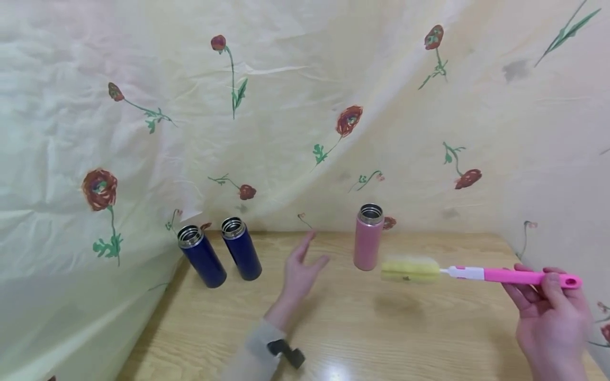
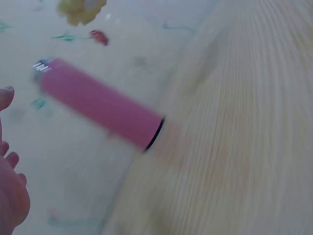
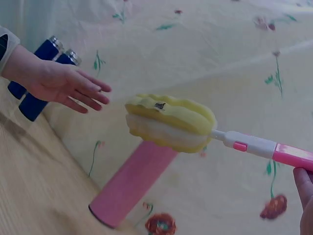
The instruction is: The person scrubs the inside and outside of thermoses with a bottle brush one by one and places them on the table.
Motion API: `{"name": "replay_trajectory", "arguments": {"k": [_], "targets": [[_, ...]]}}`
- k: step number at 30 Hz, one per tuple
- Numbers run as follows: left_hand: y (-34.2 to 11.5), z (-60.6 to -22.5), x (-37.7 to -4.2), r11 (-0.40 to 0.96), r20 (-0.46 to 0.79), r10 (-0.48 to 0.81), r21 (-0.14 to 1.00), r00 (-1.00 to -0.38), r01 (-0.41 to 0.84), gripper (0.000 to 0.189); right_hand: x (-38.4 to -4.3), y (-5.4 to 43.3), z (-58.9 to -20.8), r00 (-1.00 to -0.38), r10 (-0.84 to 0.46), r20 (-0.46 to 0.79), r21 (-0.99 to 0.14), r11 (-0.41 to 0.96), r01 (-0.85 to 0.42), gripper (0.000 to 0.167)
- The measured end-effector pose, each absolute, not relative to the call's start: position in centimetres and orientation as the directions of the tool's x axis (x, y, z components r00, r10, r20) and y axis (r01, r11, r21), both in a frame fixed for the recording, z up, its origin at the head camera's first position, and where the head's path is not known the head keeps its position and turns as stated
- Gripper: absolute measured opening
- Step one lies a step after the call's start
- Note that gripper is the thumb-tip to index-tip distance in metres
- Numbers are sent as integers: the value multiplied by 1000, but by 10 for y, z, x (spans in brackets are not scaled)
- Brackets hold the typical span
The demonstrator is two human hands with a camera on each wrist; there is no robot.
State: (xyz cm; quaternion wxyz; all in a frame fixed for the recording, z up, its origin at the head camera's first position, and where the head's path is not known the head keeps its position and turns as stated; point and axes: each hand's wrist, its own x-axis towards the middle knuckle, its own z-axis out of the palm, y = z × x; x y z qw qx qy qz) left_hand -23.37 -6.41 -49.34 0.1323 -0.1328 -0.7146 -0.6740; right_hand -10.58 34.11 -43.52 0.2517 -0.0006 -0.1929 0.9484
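Observation:
My right hand (image 1: 553, 317) grips the pink handle of a bottle brush (image 1: 514, 276) and holds it level above the table. Its yellow and white sponge head (image 3: 171, 122) points left and, in the right wrist view, overlaps the upper part of a pink bottle (image 3: 134, 183). That pink bottle (image 1: 368, 241) stands upright and uncapped on the table. To its left, my left hand (image 1: 301, 272) is raised with fingers spread, holding nothing. In the left wrist view the pink bottle (image 2: 100, 103) appears slanted, apart from the left fingers (image 2: 6, 98).
Two dark blue uncapped bottles, one (image 1: 202, 259) at the table's left edge and another (image 1: 242, 251) beside it, stand upright. A flower-printed sheet (image 1: 286, 106) hangs behind and at both sides of the wooden table (image 1: 190, 328).

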Motion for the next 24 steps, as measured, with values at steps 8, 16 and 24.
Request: {"name": "replay_trajectory", "arguments": {"k": [8,16,24], "targets": [[-164,-492,-207,128,647,-295,756,-703,642,58,-128,285,-390,-851,419,316,-353,-780,-516,12],[-200,-506,-205,321,722,-476,675,-503,665,59,-161,227,-361,-848,322,421,-542,-660,-520,13],[-210,-506,-222,194,554,-502,820,-664,538,83,-186,182,-346,-872,257,416,-714,-502,-488,18]]}}
